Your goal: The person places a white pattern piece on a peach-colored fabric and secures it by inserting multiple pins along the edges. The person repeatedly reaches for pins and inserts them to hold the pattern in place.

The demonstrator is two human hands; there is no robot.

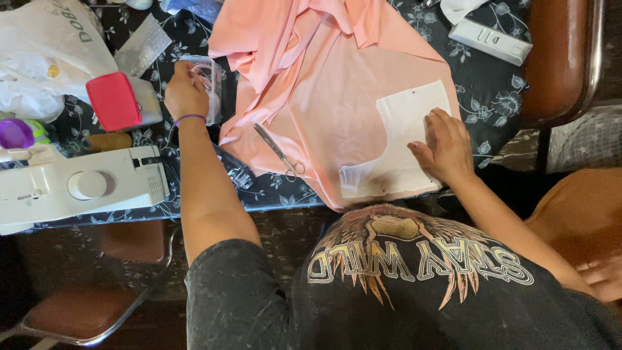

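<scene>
Pink fabric [330,84] is spread over a table with a dark floral cloth [499,91]. A white curved pattern piece [405,142] lies on the fabric's right side. My right hand [444,146] rests flat on that piece, fingers together, pressing it down. My left hand [186,91], with a purple band at the wrist, reaches into a small clear plastic box [208,84] left of the fabric, fingers curled on its contents. Scissors [280,152] lie shut on the pink fabric between my hands.
A white sewing machine [84,185] lies at the left front. Behind it are a red-lidded white container [120,100], a white plastic bag [45,52] and a brown thread spool [107,141]. A white flat device [490,41] lies top right. Chairs stand at left front [84,311] and right [560,58].
</scene>
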